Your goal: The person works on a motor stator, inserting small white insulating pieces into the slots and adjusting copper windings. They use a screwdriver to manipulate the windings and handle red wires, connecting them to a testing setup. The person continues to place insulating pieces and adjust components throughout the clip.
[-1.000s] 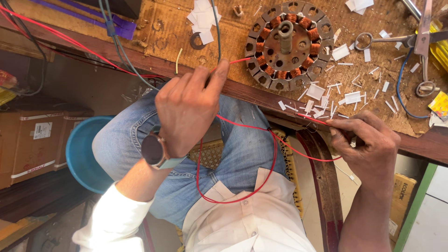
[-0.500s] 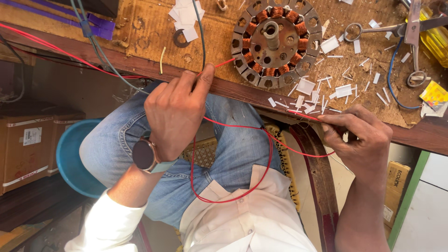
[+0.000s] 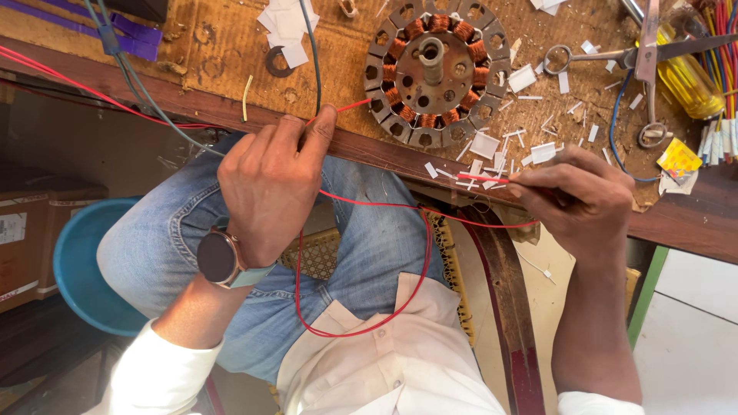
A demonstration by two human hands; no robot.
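Two hands on one red wire (image 3: 369, 327), both below motor stator (image 3: 437, 69). Left hand (image 3: 269, 184), lower left of stator: fingers pinched on wire. Right hand (image 3: 580, 196), lower right: fingers clamped on wire end. Wire loop hanging below stator, over lap.

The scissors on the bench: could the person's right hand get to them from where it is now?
Probably yes. The scissors lie in the open above the right hand, with only paper scraps between, but that hand is pinching the red wire, so it would have to let go.
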